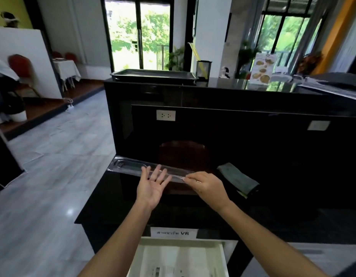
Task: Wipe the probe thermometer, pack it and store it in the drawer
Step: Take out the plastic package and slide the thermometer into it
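Note:
A long clear plastic package (131, 166) lies across the far edge of the black counter (113, 196); whether the probe thermometer is inside it I cannot tell. My right hand (208, 186) pinches the package's right end. My left hand (153, 186) is palm up with fingers spread, just under the package's middle and holding nothing. A grey cloth (239, 176) lies folded on the counter to the right of my right hand. Below my arms a white drawer (179, 256) stands pulled out, with papers in it.
A taller black counter (213, 84) rises behind, carrying a dark tray (153, 74) and a black container. A wall socket (165, 115) sits on its front panel. Grey floor extends to the left, with chairs and a white-clothed table far off.

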{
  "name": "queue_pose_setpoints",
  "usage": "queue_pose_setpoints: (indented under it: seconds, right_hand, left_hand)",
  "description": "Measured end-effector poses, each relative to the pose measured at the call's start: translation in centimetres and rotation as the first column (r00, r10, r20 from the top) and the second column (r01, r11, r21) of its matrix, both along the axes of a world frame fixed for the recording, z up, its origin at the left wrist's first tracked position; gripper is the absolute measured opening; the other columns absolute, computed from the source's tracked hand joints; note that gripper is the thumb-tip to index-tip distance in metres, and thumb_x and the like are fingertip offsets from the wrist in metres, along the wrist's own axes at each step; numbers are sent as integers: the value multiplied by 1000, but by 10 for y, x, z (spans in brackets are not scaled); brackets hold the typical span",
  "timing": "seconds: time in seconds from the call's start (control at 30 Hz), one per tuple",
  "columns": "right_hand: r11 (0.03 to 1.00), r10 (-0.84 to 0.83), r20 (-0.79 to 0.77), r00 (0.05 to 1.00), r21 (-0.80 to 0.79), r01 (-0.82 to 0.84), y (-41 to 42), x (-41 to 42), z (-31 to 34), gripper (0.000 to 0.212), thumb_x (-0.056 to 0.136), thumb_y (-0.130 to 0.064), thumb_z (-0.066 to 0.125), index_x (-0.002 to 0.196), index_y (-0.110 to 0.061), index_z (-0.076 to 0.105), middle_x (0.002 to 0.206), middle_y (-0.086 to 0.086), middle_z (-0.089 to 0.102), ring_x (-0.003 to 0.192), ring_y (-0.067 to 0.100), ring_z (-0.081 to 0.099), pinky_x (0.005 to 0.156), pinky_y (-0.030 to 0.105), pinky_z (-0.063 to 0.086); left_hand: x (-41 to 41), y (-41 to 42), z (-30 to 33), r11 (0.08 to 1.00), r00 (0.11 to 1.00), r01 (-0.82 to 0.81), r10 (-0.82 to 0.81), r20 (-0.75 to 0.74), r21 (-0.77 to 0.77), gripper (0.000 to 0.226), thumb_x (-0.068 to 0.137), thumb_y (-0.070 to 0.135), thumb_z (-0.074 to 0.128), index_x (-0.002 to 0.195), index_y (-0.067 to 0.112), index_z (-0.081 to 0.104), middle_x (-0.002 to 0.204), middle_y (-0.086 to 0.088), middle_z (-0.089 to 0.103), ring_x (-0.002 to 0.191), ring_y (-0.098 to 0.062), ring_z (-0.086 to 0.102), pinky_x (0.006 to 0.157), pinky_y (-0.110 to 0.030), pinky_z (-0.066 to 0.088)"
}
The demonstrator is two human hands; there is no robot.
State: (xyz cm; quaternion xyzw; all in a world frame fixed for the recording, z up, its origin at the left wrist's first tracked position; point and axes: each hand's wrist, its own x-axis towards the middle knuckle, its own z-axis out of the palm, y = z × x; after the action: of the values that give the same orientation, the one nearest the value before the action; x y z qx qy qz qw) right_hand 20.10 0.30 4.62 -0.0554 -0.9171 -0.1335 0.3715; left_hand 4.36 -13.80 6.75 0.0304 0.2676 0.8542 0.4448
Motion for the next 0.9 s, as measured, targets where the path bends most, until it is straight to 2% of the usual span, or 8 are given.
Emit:
queue_pose_setpoints:
  seconds: [0.1, 0.17, 0.27, 0.33, 0.4, 0.5, 0.63, 0.9]
  right_hand:
    - [994, 100, 67, 993, -46, -97, 5, -4, -8, 25, 88, -29, 67, 111, -22, 71, 108, -5, 71, 98, 12, 66, 76, 25, 50]
    - [978, 137, 137, 981, -177, -112, 10, -6, -14, 33, 91, -40, 57, 119, -24, 67, 116, -6, 67, 106, 10, 60, 84, 25, 47]
    - [907, 7, 80, 997, -420, 27, 24, -12, -21, 37, 92, -42, 50, 122, -26, 63, 118, -8, 61, 106, 9, 56, 85, 27, 45]
    - [802, -181, 138, 974, -553, 227, 42, -19, -27, 32, 94, -36, 49, 121, -24, 62, 117, -6, 61, 106, 14, 57, 85, 31, 46]
    - [622, -338, 366, 867, -604, 498, 59, -25, -35, 31, 95, -31, 48, 123, -23, 59, 121, -2, 61, 112, 20, 56, 91, 37, 45]
    - [403, -341, 615, 711, -587, 702, 79, -33, -50, 34, 94, -32, 48, 125, -22, 57, 126, 5, 58, 118, 25, 54, 93, 38, 45]
    - [421, -327, 687, 649, -509, 751, 91, -47, -65, 38, 92, -35, 50, 128, -23, 54, 129, 3, 57, 121, 26, 51, 96, 39, 42]
    - [458, -376, 686, 623, -447, 769, 99, -65, -78, 32, 90, -28, 53, 121, -24, 60, 124, 4, 58, 117, 26, 53, 92, 39, 43]
  left_hand:
    - [-6, -3, -11, 996, 1000, -5, 4, -14, -87, 44, 102, 30, 31, 144, 16, 30, 144, -15, 44, 128, -36, 46, 95, -52, 43]
    - [-9, -5, -21, 984, 997, 5, -19, -74, -177, 45, 102, 28, 31, 145, 13, 31, 140, -14, 50, 123, -34, 51, 91, -48, 45]
    - [-13, -11, -36, 946, 986, 61, -107, -130, -320, 44, 102, 24, 33, 142, 7, 35, 131, -14, 57, 115, -29, 56, 93, -45, 45]
    - [-13, -11, -45, 921, 979, 100, -160, -130, -377, 43, 101, 20, 35, 140, 2, 38, 127, -15, 59, 112, -28, 58, 94, -42, 44]
    - [-10, -12, -51, 897, 967, 135, -211, -140, -421, 43, 101, 17, 37, 140, 1, 38, 130, -15, 58, 111, -26, 60, 92, -39, 46]
    - [-6, -12, -62, 871, 954, 151, -253, -163, -467, 41, 99, 18, 41, 138, 1, 42, 127, -12, 61, 108, -23, 63, 87, -35, 50]
    - [2, -13, -71, 824, 926, 184, -328, -186, -537, 40, 99, 22, 44, 137, 10, 43, 123, -4, 66, 108, -18, 65, 81, -30, 52]
    - [11, -18, -88, 745, 875, 201, -428, -225, -636, 43, 94, 36, 50, 135, 26, 46, 119, 10, 67, 110, -11, 63, 83, -28, 48]
